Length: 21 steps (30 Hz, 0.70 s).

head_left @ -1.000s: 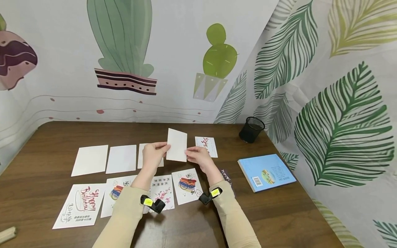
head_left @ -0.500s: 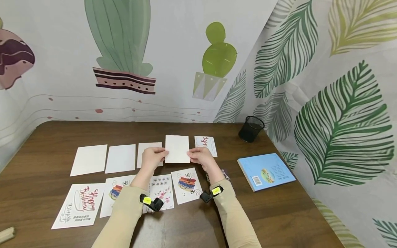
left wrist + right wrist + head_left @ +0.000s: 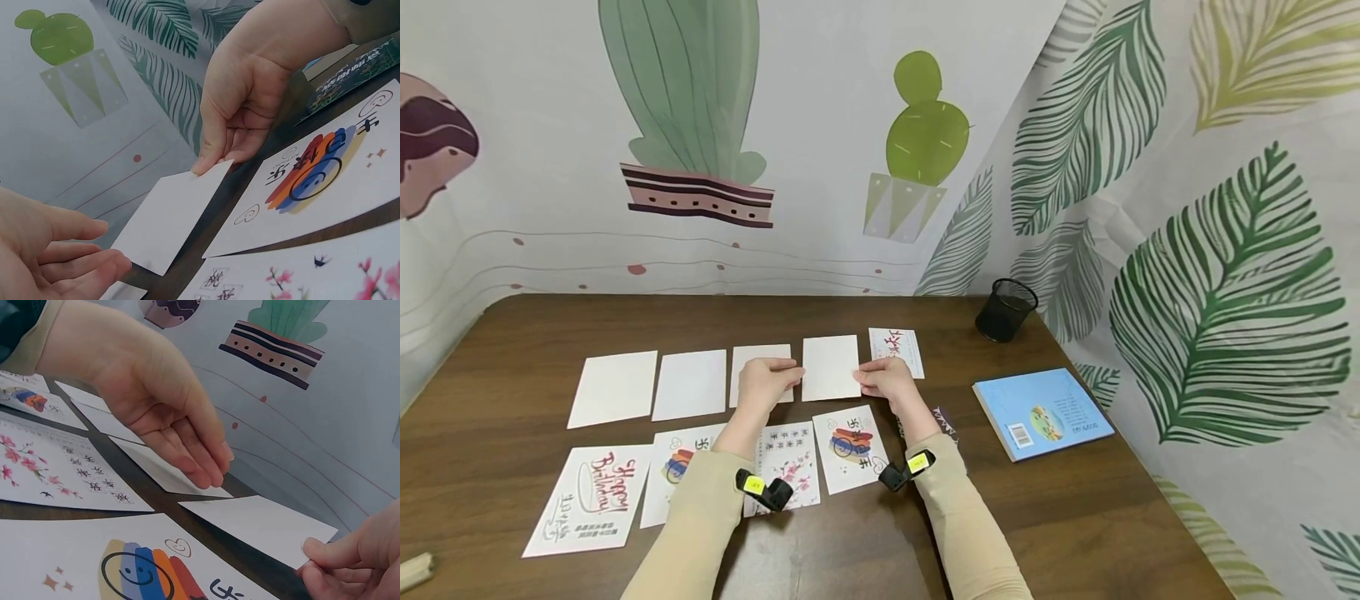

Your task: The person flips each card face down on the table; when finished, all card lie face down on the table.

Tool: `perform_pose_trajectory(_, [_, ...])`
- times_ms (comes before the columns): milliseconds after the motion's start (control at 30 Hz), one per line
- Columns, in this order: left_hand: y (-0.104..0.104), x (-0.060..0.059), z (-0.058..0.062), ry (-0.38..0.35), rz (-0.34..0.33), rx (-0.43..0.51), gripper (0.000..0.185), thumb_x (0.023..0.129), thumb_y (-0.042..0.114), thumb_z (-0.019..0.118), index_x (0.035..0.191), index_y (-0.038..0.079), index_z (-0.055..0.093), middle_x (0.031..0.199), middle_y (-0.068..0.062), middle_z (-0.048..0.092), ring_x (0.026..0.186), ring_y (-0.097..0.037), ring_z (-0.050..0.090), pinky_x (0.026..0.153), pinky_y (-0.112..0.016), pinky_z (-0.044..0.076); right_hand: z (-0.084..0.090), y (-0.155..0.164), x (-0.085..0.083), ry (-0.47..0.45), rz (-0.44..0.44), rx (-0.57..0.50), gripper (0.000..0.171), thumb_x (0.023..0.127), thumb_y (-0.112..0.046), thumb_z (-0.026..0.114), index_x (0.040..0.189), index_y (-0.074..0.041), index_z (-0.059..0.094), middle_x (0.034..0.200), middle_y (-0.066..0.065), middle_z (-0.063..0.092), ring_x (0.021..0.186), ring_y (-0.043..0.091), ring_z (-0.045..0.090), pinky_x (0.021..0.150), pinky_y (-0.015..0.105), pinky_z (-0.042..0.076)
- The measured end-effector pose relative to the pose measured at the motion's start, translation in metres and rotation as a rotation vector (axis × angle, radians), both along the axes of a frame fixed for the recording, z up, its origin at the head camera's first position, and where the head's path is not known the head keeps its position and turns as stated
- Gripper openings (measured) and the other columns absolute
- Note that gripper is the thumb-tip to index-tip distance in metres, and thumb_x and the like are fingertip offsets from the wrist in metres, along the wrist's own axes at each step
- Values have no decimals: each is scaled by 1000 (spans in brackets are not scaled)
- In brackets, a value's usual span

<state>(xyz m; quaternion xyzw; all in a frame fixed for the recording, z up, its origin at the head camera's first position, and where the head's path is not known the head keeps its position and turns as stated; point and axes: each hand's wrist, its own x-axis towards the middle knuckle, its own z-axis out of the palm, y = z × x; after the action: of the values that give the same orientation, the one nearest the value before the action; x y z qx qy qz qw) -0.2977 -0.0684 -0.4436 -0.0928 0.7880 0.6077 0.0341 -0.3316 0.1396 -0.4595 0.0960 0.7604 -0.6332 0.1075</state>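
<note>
Right hand grip has lowered blank card onto table.

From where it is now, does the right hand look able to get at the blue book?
Probably yes. The right hand pinches the blank card, and bare table lies between it and the blue book, though it must let go first.

A plain white card — blank face up, upright rectangle — lies flat on the dark wooden table, fourth in the far row. At its 9 o'clock sits another blank card; at its 3 o'clock — a printed one.
</note>
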Motion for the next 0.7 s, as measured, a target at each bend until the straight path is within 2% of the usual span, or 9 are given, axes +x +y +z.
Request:
perform_pose_trajectory(200, [2, 3, 3, -16, -44, 10, 34, 92, 13, 66, 119, -8, 65, 119, -25, 66, 96, -22, 72, 86, -28, 57, -2, 1, 0, 18, -11, 22, 26, 88, 0, 69, 110, 14, 65, 85, 8, 66, 63, 6, 59, 61, 16, 55])
perform_pose_trajectory(467, [3, 5, 5, -20, -75, -17, 35, 89, 16, 69, 114, -9, 67, 106, -21, 72, 84, -18, 70, 76, -25, 57, -1, 0, 3, 39, -11, 52, 24, 87, 2, 69, 108, 14, 67, 98, 21, 71, 67, 7, 61, 67, 21, 59])
perform_pose_trajectory(700, [4, 4, 2, -42, -81, -27, 36, 89, 15, 68, 118, -8, 66, 118, -24, 67, 94, -21, 70, 85, -30, 58, 3, 0, 2, 1, -14, 60, 24, 87, 1, 69, 108, 13, 67, 89, 13, 70, 64, 6, 61, 66, 20, 58])
